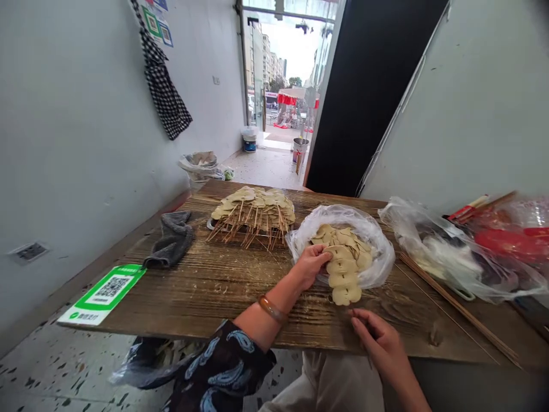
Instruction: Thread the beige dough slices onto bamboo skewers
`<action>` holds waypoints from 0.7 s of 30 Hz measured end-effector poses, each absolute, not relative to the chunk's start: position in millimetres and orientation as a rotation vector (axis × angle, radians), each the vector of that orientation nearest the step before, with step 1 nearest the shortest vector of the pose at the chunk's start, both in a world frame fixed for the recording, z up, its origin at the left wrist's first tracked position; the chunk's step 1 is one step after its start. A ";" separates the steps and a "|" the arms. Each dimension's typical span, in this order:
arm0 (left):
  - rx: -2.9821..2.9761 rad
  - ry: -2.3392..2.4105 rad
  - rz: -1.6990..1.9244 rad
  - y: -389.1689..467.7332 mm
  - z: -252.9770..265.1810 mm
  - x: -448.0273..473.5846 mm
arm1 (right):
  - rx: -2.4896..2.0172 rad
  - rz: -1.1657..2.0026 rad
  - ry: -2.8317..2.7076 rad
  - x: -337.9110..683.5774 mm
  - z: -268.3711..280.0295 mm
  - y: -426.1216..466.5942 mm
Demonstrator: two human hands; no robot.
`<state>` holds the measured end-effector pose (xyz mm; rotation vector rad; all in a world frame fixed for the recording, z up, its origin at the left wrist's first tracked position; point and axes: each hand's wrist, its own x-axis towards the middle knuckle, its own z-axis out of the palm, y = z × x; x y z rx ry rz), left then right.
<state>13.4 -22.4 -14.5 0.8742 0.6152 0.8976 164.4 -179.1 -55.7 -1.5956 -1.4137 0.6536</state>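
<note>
grey cloth (169, 239) on table (240, 286), left of left hand (312, 265) | QR card (107, 290) at table edge, farther left | checkered cloth (165, 88) on wall (86, 114), ahead-left | bucket (249, 141) by doorway (278, 137), well beyond left hand

Strip of slices (344, 279): pale tan, thin, overlapping in a row, small dark marks down the middle. Held at one end, just before open clear bag (383, 268). Loose slices (337, 234), similar colour, heaped inside.

Skewered slices (257, 201) mostly hide the tray (210, 224); the right edge cuts off the red bag (504, 241).
</note>
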 end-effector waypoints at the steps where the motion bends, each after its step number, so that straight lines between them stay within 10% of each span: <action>1: 0.867 0.606 0.903 -22.1 -15.1 13.1 | -1.593 0.618 -1.449 164.9 -53.1 -178.1; 21: 0.759 0.507 0.870 -16.1 -34.2 14.7 | -1.401 0.732 -1.515 78.3 80.8 -24.3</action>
